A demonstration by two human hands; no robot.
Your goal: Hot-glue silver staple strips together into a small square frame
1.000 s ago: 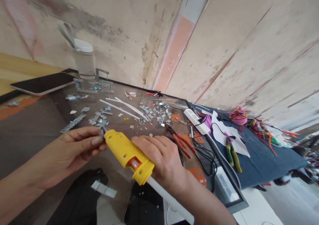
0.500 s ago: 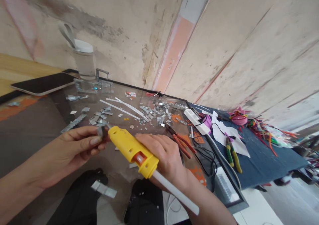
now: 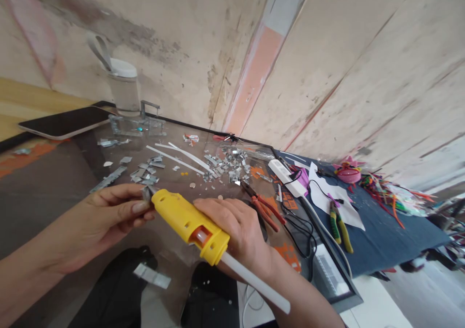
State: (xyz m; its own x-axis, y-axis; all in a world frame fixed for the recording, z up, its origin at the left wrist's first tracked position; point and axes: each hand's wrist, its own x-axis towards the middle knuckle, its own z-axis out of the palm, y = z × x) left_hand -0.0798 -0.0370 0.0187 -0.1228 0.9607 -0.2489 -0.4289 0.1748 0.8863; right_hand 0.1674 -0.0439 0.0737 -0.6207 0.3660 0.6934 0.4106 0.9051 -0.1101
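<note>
a chunky yellow plastic glue gun point(image 3: 189, 224) lies slantwise above the glass tabletop point(image 3: 72, 173), a smooth white glue stick point(image 3: 254, 282) jutting from its back end. the right hand point(image 3: 236, 233) is wrapped around its body. the nozzle meets a small grey metal piece point(image 3: 146, 193) pinched in the fingertips of the left hand point(image 3: 109, 216). beyond lie shiny metal scraps point(image 3: 225, 165), thin white strips point(image 3: 174, 156), red-handled pliers point(image 3: 263, 207) and a flat dark phone point(image 3: 63, 122).
</note>
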